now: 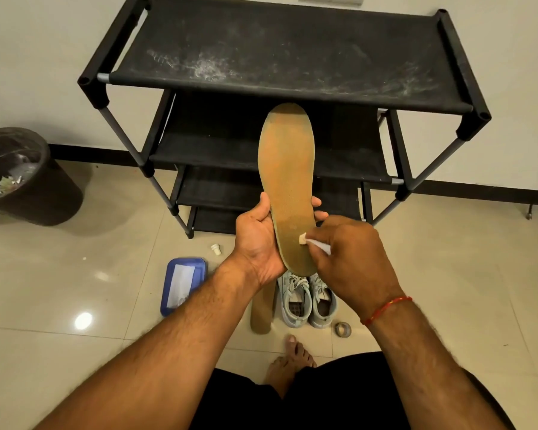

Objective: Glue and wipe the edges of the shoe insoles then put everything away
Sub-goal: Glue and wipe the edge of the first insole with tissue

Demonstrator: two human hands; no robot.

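Note:
My left hand [257, 240] grips the heel end of a tan insole [288, 169], which I hold upright in front of the shoe rack. My right hand [348, 252] pinches a small white glue tube [314, 243], and its nozzle tip touches the insole near the heel's right edge. A second tan insole [261, 315] lies on the floor below, partly hidden by my left wrist. Beside it stand a pair of light blue sneakers [308, 301]. The tube's white cap [216, 249] lies on the tiles.
A black shoe rack [280, 57] with dusty shelves stands against the wall. A dark waste bin [25, 178] is at the left. A blue tray [182, 285] holding a white cloth and a small tape roll [343, 329] lie on the floor. My bare foot [289, 364] is below.

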